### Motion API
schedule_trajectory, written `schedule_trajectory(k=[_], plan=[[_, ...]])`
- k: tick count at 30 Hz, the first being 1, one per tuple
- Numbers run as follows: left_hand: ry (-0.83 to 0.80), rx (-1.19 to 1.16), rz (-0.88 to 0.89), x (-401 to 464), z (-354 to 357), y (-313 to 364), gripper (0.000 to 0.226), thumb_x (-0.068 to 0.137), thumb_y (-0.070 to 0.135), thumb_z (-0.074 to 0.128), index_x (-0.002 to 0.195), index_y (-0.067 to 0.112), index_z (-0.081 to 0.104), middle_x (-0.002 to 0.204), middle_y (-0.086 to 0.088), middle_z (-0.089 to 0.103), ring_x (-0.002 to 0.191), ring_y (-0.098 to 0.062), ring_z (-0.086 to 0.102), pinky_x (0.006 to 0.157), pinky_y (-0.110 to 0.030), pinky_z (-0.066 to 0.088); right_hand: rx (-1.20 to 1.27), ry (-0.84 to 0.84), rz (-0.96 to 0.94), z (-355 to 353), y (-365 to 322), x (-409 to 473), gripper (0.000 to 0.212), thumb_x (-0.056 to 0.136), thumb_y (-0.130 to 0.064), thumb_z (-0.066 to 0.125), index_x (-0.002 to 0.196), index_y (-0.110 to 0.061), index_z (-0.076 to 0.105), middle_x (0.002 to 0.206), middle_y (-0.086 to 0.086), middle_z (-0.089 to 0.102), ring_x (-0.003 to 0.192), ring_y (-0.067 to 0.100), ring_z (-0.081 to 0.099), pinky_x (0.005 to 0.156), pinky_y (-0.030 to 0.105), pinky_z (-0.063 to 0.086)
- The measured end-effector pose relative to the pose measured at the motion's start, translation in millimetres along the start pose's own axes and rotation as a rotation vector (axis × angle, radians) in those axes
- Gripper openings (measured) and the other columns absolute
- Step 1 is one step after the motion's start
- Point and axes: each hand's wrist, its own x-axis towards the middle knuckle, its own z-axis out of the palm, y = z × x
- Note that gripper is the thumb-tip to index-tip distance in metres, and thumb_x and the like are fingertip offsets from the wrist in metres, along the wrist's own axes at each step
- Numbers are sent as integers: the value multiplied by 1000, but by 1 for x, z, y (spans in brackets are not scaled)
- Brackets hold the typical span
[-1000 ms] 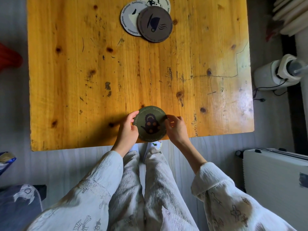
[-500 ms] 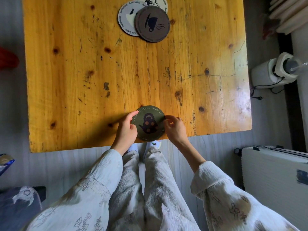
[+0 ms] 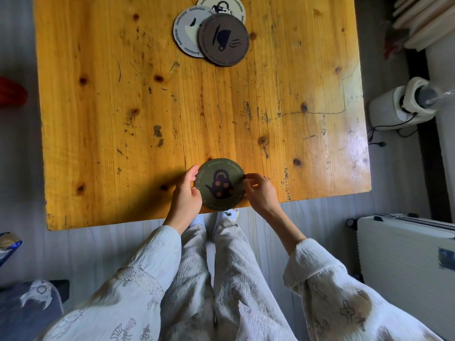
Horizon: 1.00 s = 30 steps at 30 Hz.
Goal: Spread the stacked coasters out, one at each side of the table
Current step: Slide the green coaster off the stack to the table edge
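Sleeves and legs: two pale patterned sleeves and two trouser legs are seen nearest the camera; the shoes below are mostly hidden by the table edge.
Left hand (image 3: 186, 195): curled against the left rim of the green coaster, with the thumb laid on its edge.
Right hand (image 3: 258, 190): fingertips are pinched on the right rim of the same coaster.
Green coaster (image 3: 220, 184): one is counted, round, printed with a dotted teapot; it is placed at the near edge of the table (image 3: 103, 124), and it cannot be told whether it lies flat or is slightly lifted.
Remaining coasters: three are counted at the far side, overlapped in a loose pile.
Brown coaster (image 3: 224, 40): laid on top, fully visible.
White coaster (image 3: 186, 33): partly covered on its right by the brown one.
Far white coaster (image 3: 222, 6): cut off by the top of the frame and partly covered.
Containers: none are seen on the table.
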Motion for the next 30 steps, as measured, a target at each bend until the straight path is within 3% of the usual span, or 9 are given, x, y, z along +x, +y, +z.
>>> schedule_trajectory(k=[8, 14, 16, 19, 21, 25, 30], plan=[[-39, 14, -30, 1, 0, 2, 54, 88, -4, 35, 135, 24, 35, 143, -9, 37, 131, -20, 36, 100, -25, 32, 31, -9, 20, 0, -1, 0, 32, 95, -16, 43, 122, -3, 54, 124, 22, 57, 103, 36, 62, 89, 46, 55], [-142, 77, 29, -1, -9, 22, 46, 91, 13, 42, 135, 24, 33, 142, -9, 35, 132, -22, 34, 102, -30, 32, 27, -37, 17, -19, -8, -12, 37, 96, -22, 43, 128, -3, 51, 123, 19, 63, 108, 30, 62, 82, 30, 46], [-166, 120, 85, -1, -16, 31, 44, 91, 18, 44, 134, 24, 35, 142, -7, 37, 131, -20, 34, 103, -32, 34, 39, -26, 12, -29, -12, -19, 36, 97, -22, 43, 125, -3, 54, 116, 20, 66, 101, 27, 62, 80, 28, 46], [-227, 187, 146, -3, -24, 47, 38, 91, 24, 44, 129, 26, 41, 138, -3, 45, 121, -13, 41, 96, -28, 37, 93, -11, 9, -47, -13, -34, 33, 97, -21, 43, 121, -3, 56, 116, 20, 66, 96, 28, 63, 83, 35, 50], [-282, 221, 182, -4, -22, 60, 35, 92, 24, 44, 126, 24, 45, 133, -3, 50, 111, -9, 45, 89, -26, 38, 134, -4, -6, -60, -10, -47, 33, 98, -22, 42, 121, -4, 56, 113, 19, 67, 89, 24, 62, 75, 29, 49], [-346, 254, 243, -16, -6, 90, 31, 92, 25, 44, 122, 21, 50, 124, -3, 56, 105, -11, 49, 87, -25, 39, 227, 87, -34, -96, 7, -70, 31, 97, -22, 43, 117, -4, 58, 101, 16, 68, 85, 22, 62, 79, 32, 50], [-374, 281, 348, -35, 25, 148, 31, 93, 26, 45, 122, 20, 51, 116, -1, 57, 106, -12, 51, 87, -21, 39, 438, 227, -58, -160, 44, -91, 29, 99, -17, 40, 117, -1, 56, 95, 11, 62, 83, 22, 59, 65, 21, 47]])
